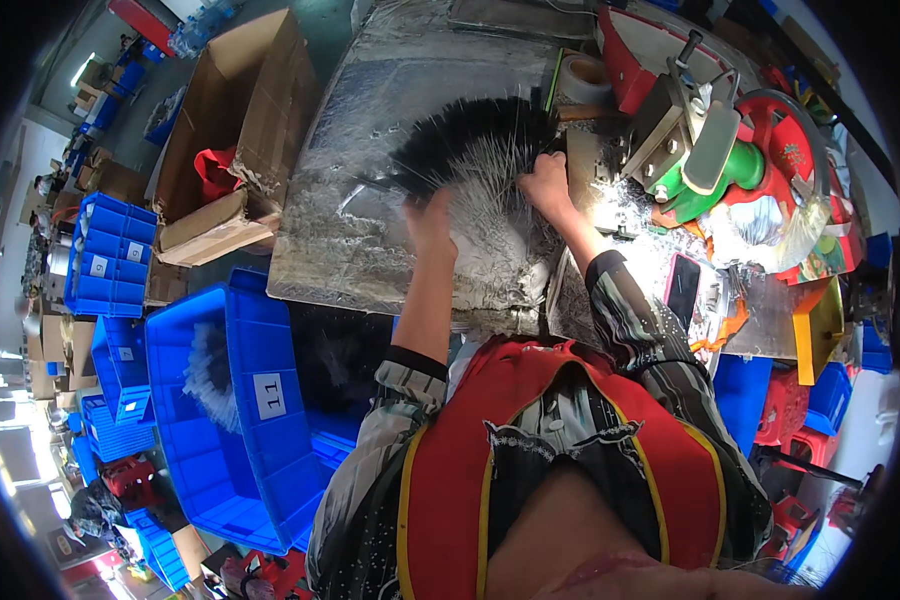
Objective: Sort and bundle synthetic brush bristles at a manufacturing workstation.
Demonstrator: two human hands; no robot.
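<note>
Worn tabletop point(345, 245): right grip point(546, 186) pinches bristles point(492, 150), left grip point(431, 222) touches them, its opening unclear.

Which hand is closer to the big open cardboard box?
Left. The left hand is at the left side of the bristles, to the right of the cardboard box; the right hand is farther right, at the bristles' other side.

Both forearms reach forward: bare left hand point(430, 218) at the near-left edge of the black-and-white heap of thin bristles point(492, 165), bare right hand point(546, 187), fingers curled, at its right edge.
</note>
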